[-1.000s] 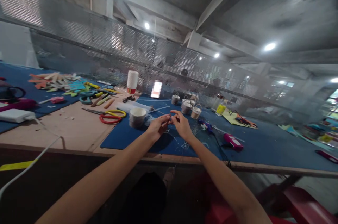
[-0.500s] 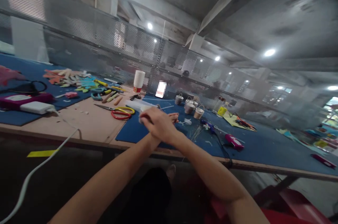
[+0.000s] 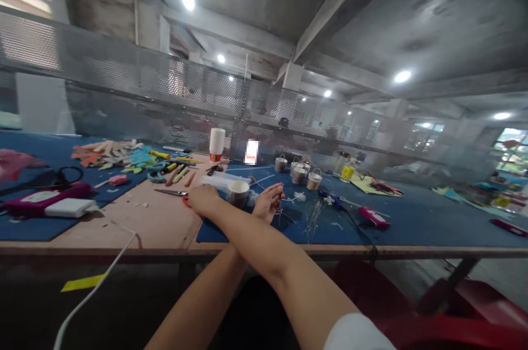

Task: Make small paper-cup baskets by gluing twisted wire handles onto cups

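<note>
My forearms cross, the right one over the left. My right hand [image 3: 204, 200] lies over the handles of the scissors [image 3: 173, 192], its fingers curled round them. The blades point left, and most of the handles are hidden. My left hand [image 3: 268, 204] is raised over the blue mat, palm turned partly up, fingertips pinched together. What it pinches, if anything, is too small to make out. Between my hands stands a small greyish cup [image 3: 238, 194] with a white inside. Behind it lies a clear plastic bag [image 3: 225, 180].
Several small handled buckets [image 3: 299, 174] stand further back. A blue glue gun [image 3: 330, 197] with a cable lies to the right. Stacked paper cups [image 3: 216, 143], a bright phone screen [image 3: 251, 152] and colourful cut pieces [image 3: 111, 153] are along the back. A white cable [image 3: 119, 253] hangs over the front edge.
My right hand has moved left onto the scissors handles, uncovering the small cup and my left hand. The view has tilted upward and levelled somewhat.
</note>
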Demonstrator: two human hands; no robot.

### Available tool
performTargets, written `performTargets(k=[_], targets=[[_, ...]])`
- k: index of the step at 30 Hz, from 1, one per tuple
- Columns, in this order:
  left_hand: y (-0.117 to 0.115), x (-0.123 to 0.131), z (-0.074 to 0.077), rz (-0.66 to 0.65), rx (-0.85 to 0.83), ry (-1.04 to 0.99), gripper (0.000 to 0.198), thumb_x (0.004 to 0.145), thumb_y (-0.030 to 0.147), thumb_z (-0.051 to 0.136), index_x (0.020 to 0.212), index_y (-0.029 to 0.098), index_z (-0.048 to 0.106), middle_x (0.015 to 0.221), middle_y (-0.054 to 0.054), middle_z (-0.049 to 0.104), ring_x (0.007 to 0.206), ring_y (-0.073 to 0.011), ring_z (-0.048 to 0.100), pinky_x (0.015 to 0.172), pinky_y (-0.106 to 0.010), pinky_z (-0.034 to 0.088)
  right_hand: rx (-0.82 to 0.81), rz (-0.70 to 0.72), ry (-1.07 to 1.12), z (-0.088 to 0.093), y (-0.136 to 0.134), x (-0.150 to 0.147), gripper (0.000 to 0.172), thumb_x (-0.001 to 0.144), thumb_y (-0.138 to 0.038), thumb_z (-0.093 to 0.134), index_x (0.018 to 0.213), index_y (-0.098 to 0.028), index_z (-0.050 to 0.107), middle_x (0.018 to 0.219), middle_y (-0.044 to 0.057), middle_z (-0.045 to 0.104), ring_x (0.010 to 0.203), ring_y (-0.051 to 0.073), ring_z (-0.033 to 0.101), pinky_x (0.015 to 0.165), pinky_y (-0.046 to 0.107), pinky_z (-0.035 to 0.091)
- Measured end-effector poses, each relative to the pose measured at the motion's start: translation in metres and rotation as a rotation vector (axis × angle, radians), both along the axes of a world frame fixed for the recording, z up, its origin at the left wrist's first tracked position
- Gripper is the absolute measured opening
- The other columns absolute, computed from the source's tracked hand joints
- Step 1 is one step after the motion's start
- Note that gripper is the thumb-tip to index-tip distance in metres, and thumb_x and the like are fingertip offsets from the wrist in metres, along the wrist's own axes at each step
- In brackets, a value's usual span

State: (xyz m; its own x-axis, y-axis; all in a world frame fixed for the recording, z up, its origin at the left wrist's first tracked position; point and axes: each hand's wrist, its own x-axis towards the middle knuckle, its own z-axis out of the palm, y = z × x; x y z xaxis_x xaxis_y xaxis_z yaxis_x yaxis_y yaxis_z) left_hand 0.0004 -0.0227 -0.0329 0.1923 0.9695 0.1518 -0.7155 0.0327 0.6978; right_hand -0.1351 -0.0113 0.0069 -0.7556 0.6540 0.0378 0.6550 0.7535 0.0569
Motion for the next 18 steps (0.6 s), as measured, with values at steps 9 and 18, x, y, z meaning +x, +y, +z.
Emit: performTargets(k=[9,18], targets=[[-0.001,-0.002,0.004,-0.050,-0.016,-0.027,0.027,0.066,0.021,0.084,0.090,0.016,0.071,0.073,0.000,0.068,0.058,-0.0065,0.061,0.049,-0.014,0.043,-0.019,-0.115,0.050,0.000,0.013,0.006,0.035,0.081,-0.034,0.065,0.104,-0.007,0.067,0.116,0.023,0.068,0.113,0.035,0.063,0.084,0.043,0.055],[0.005,-0.002,0.008,0.003,-0.059,0.089,0.024,0.080,0.019,0.074,0.103,0.018,0.067,0.086,-0.001,0.067,0.071,-0.0097,0.064,0.061,-0.018,0.050,-0.276,-0.056,0.765,0.044,-0.053,0.076,0.031,0.084,-0.044,0.062,0.103,-0.019,0.064,0.096,0.006,0.071,0.088,0.023,0.068,0.076,0.032,0.053]])
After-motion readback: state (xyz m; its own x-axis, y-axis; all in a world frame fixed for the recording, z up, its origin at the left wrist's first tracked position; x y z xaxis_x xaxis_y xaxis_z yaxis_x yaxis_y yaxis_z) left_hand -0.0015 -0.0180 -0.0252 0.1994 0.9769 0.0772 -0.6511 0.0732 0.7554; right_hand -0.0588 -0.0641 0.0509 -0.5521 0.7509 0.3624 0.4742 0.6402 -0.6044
